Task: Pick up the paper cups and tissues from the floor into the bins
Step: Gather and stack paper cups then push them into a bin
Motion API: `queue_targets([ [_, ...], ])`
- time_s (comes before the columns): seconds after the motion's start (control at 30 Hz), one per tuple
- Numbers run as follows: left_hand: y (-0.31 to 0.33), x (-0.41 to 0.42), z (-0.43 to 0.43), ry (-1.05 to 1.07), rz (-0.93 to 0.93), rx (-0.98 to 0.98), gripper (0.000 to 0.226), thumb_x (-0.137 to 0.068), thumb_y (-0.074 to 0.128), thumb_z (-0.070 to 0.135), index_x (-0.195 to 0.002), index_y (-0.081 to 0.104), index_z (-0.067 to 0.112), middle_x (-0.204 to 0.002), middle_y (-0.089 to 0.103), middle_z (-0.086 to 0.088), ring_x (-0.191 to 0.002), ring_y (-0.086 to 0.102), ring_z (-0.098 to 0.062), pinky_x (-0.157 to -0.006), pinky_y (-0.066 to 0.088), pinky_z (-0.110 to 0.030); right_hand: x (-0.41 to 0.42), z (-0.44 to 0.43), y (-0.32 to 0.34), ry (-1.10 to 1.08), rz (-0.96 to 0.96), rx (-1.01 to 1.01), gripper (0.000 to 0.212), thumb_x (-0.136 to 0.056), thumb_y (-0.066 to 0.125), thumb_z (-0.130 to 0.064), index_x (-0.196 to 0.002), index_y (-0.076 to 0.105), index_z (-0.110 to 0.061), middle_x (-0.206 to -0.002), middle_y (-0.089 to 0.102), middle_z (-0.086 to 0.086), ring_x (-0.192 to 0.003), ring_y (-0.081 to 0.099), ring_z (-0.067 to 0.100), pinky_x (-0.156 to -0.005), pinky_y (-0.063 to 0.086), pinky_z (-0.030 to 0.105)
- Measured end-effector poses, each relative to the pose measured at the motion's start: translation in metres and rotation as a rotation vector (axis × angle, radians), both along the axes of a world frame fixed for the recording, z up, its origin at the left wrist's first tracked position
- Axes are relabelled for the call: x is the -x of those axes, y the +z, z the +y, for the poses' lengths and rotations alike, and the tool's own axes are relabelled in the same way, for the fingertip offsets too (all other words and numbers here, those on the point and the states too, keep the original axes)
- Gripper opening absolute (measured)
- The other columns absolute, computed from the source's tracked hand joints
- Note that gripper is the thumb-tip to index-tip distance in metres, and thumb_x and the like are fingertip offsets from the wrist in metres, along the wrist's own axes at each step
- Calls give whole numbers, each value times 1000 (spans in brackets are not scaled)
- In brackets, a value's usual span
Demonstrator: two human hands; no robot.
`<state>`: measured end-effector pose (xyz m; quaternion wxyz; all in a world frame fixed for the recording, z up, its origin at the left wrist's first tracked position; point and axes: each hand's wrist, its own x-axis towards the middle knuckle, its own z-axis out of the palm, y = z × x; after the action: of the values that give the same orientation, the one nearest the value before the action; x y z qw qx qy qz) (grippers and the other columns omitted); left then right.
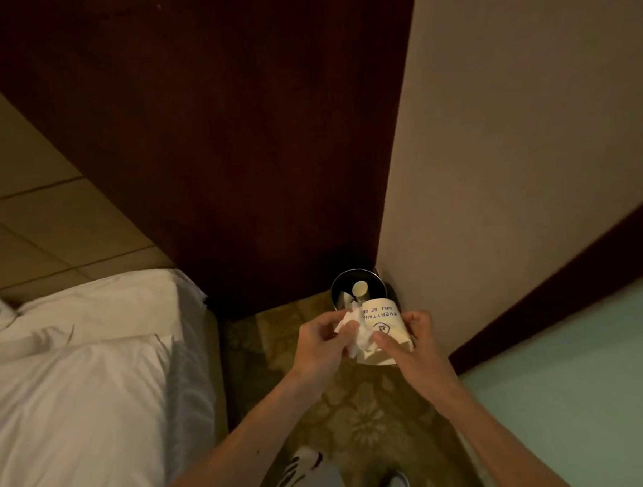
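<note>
The person stands in a corner of a bedroom and holds two things up over a bin. The right hand (416, 344) grips a paper cup (385, 323), with the thumb across the front and the fingers curled round the far side. The cup is tipped, and the dark words printed on it read upside down from here. The left hand (320, 349) pinches a crumpled white tissue (358, 334) between the thumb and the bent fingers. The tissue touches the side of the cup, and the two hands are close together. Just past the hands, down on the floor, sits a small round bin (337, 283) with a shiny rim. It stands right in the corner where the dark wood panel (232, 136) meets the pale wall (511, 121). Inside the bin is another paper cup (360, 289) with its round end facing up, and a bit of something white beside it. The floor is a carpet (359, 427) with a flower pattern. A bed (78, 386) with white sheets is on the left. A shoe (398, 485) shows at the bottom edge.
</note>
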<state>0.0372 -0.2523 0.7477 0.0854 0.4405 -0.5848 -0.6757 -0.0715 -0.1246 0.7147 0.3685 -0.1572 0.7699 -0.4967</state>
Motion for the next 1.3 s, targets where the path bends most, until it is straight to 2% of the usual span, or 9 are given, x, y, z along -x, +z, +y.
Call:
queue_targets([
  [0.27, -126, 95, -120, 28, -136, -246, 30, -95, 63, 19, -123, 61, 9, -109, 71, -14, -96, 71, -31, -81, 61, -44, 85, -105, -121, -30, -108, -199, 79, -47, 54, -95, -116, 43, -60, -114, 60, -13, -96, 67, 12, -81, 59, 43],
  [0.37, -202, 143, -169, -8, -219, -259, 28, -96, 62, 21, -119, 65, 7, -110, 70, -17, -98, 70, -30, -72, 62, -37, 120, -152, -189, -116, -193, -228, 57, -68, 51, -79, -120, 51, -56, -125, 59, -4, -106, 64, 18, -89, 56, 49],
  [0.5, -304, 188, -215, -122, -306, -252, 31, -99, 57, 20, -119, 62, -4, -116, 67, -22, -105, 67, -35, -74, 61, -40, 144, -200, -281, -318, -278, -154, 24, -94, 63, -24, -100, 51, -43, -123, 59, 6, -104, 63, 23, -76, 62, 43],
  [0.7, -440, 236, -246, -319, -451, -275, 12, -101, 54, 17, -89, 55, 17, -95, 59, -2, -99, 59, -22, -73, 57, -31, 161, -221, -414, -508, -378, -160, 24, -88, 71, -18, -102, 55, -28, -99, 59, -10, -99, 63, 21, -89, 55, 51],
  [0.83, -518, 257, -249, -390, -485, -267, 12, -101, 55, 22, -93, 59, 13, -115, 64, -16, -104, 63, -29, -91, 56, -46, 174, -237, -482, -639, -480, -75, 22, -88, 69, -11, -104, 60, -23, -90, 70, -10, -86, 68, 15, -77, 55, 39],
  [0.97, -569, 271, -257, -375, -493, -241, 18, -101, 54, 24, -114, 57, 13, -115, 60, -14, -109, 62, -33, -67, 56, -35, 187, -250, -527, -589, -503, -159, 41, -88, 70, -28, -126, 57, -19, -119, 62, 5, -105, 62, 23, -87, 51, 41],
  [1.1, -593, 271, -268, -502, -526, -152, 23, -103, 49, 27, -118, 59, 11, -115, 61, -17, -88, 65, -29, -64, 58, -36, 182, -249, -537, -503, -346, -302, 67, -85, 74, -32, -142, 43, -14, -116, 48, -3, -105, 51, 18, -80, 43, 32],
  [1.2, -583, 265, -274, -628, -490, 10, 17, -102, 48, 18, -109, 64, 19, -118, 64, -22, -105, 64, -38, -83, 56, -50, 172, -234, -531, -509, -239, -334, 67, -85, 74, -27, -142, 43, -13, -110, 47, -4, -98, 49, 14, -72, 44, 24],
  [1.3, -551, 260, -284, -785, -459, 266, 26, -100, 51, 25, -121, 67, 22, -102, 67, -6, -93, 66, -23, -65, 51, -26, 160, -220, -507, -532, -209, -299, 54, -85, 74, -24, -133, 52, -18, -109, 59, -8, -98, 55, 12, -74, 46, 23],
])
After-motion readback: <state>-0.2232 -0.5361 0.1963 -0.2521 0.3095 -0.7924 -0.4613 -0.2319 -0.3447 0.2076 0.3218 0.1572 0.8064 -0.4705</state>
